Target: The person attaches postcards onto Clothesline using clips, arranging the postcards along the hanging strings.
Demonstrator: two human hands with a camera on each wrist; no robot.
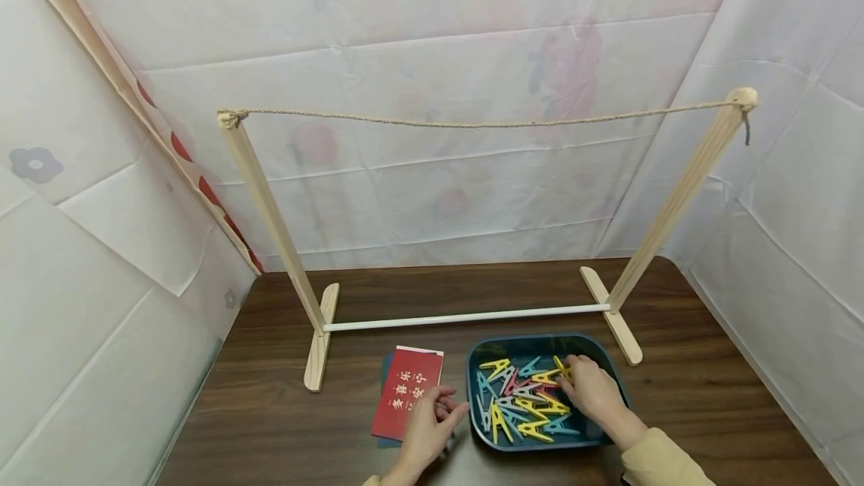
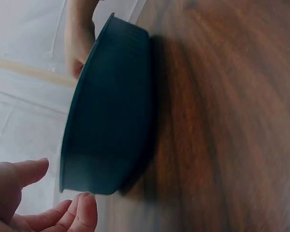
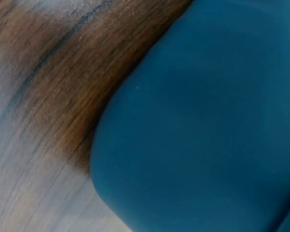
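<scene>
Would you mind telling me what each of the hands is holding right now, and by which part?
The right hand pinches a yellow clothespin in the blue tray, by one end. The left hand holds nothing, resting beside the red card.

So on the tabletop (image 1: 709, 396) there's a drying rack (image 1: 466, 316) standing toward the back, two posts left and right with a rope (image 1: 472, 124) strung between their tops and a rod joining the feet down low. In front of the rod, right of centre, sits a tray (image 1: 610, 366) with a pile of clothespins (image 1: 523, 403) in it. Just left of the tray lies a card (image 1: 407, 402), stacked on what I think is a second card, hard to tell. The right hand (image 1: 590, 390) is in the tray on the pins, the left hand (image 1: 428, 430) rests on the card's near right corner, just beside the tray. Sheets hang behind and on both sides.
</scene>
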